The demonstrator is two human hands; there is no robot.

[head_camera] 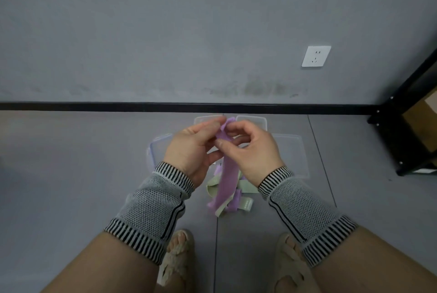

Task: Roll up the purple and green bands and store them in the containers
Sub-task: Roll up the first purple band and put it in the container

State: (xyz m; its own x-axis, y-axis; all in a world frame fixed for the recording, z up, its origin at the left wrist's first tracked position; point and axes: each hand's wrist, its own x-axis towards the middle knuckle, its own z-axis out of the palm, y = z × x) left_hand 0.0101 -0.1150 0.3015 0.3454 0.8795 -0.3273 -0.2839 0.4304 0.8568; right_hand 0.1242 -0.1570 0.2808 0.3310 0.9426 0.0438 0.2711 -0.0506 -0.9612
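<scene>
Pinching the top end of the purple band at frame centre, I am curling both the left hand and right hand round it. I judge tight, even turns are needed. The green bands and clear containers are lying partly hidden behind my hands.

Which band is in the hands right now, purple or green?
A purple band. Both the left hand and right hand pinch its top end and it hangs down, while the green bands lie on the floor.
</scene>
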